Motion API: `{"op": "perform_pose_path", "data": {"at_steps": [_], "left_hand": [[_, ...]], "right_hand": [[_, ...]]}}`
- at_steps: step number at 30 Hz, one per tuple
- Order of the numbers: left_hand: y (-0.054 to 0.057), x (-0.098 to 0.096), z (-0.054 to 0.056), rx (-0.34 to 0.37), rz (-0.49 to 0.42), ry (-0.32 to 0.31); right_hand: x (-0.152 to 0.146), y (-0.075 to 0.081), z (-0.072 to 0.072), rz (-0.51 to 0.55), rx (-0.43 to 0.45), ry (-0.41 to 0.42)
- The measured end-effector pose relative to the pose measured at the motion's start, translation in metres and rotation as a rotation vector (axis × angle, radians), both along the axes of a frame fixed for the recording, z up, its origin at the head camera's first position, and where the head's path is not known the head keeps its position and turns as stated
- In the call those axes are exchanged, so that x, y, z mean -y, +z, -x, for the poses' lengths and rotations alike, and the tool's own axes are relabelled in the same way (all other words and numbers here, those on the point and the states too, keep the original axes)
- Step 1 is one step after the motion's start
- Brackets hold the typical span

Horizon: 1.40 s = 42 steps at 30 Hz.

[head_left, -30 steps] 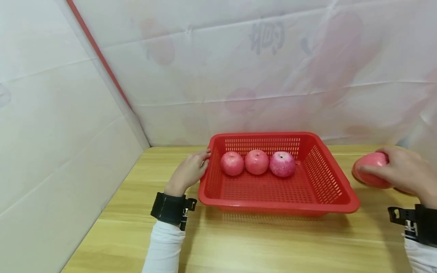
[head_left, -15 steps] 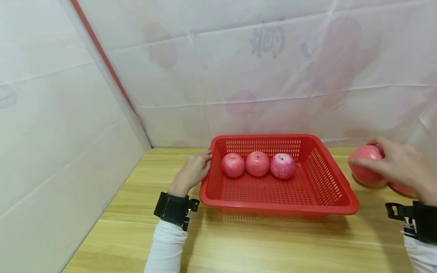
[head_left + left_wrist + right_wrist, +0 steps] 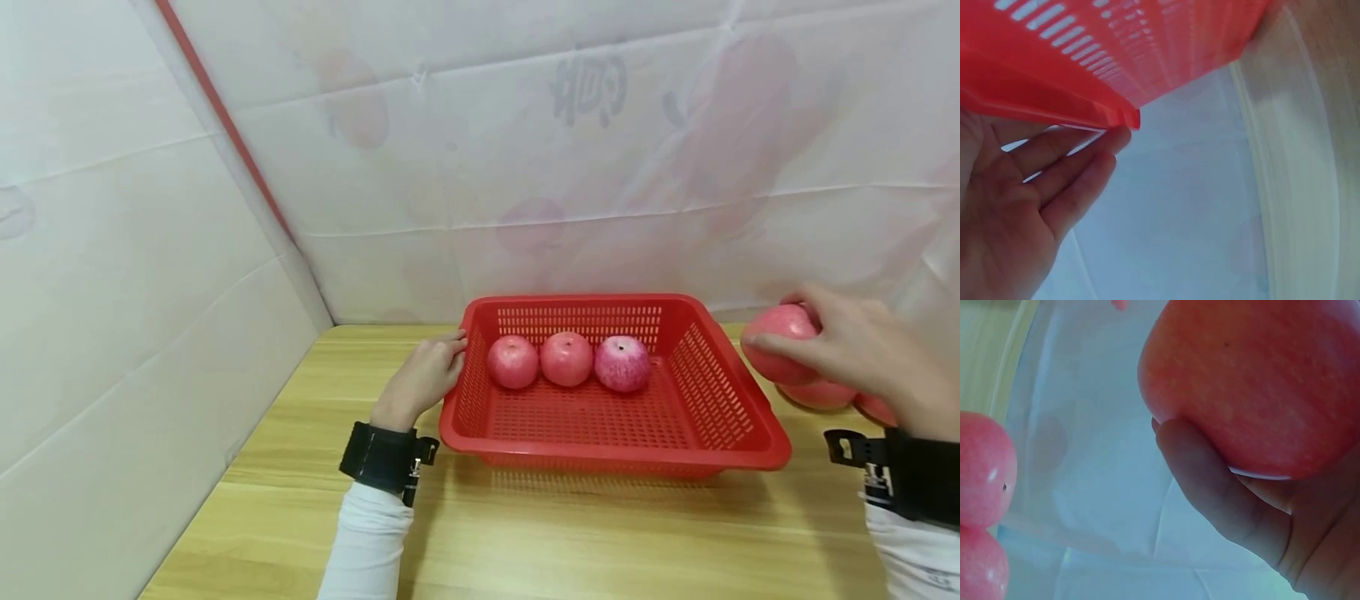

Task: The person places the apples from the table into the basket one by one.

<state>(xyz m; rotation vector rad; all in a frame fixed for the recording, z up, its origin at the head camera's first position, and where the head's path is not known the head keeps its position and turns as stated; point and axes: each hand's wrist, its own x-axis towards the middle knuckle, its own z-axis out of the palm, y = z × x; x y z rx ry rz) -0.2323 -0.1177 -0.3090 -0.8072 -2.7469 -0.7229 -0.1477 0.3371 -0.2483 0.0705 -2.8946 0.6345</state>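
A red plastic basket [image 3: 585, 458] with slotted sides stands on the table. Inside, along its back half, sit two pink apples, the left apple [image 3: 513, 362] and the middle apple [image 3: 566, 359], plus a darker, mottled apple [image 3: 622, 364]. My left hand [image 3: 420, 379] touches the basket's left rim; in the left wrist view its fingers [image 3: 1072, 194] lie fairly straight beneath the rim. To the right of the basket, my right hand [image 3: 862, 350] grips a large pink apple [image 3: 772, 333] between thumb and fingers, raised above the table. That apple [image 3: 1254, 381] fills much of the right wrist view.
On the wooden table [image 3: 570, 542], two more pink apples, one apple [image 3: 817, 395] and another apple [image 3: 873, 408], lie under and beside my right hand. A pale sheet wall [image 3: 450, 167] rises behind the table, another wall [image 3: 150, 350] at the left.
My right hand has lifted the pink apple and moved it left toward the basket, uncovering the apples behind it. The left hand stays at the basket's rim.
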Motion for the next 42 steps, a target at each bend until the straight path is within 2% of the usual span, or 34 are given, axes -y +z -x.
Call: {"op": "perform_pose_path", "data": {"at_steps": [2, 7, 15, 23, 30, 42], "left_hand": [[-0.001, 0.001, 0.001, -0.011, 0.008, -0.005], [-0.001, 0.001, 0.002, 0.004, 0.004, 0.001], [-0.002, 0.0, 0.001, 0.005, -0.01, -0.003], [-0.001, -0.001, 0.001, 0.026, -0.015, 0.001], [0.001, -0.001, 0.001, 0.02, -0.016, 0.012], [0.002, -0.003, 0.0, 0.024, 0.0, 0.013]], "right_hand": [[0.004, 0.001, -0.001, 0.027, 0.02, -0.001], [0.015, 0.006, 0.001, 0.012, 0.035, 0.015], [0.021, 0.011, 0.009, -0.019, -0.027, 0.048], [0.036, 0.02, 0.009, -0.037, -0.024, 0.052], [0.048, 0.028, 0.014, -0.076, -0.054, 0.114], [0.077, 0.026, 0.021, -0.033, -0.022, 0.178]]}}
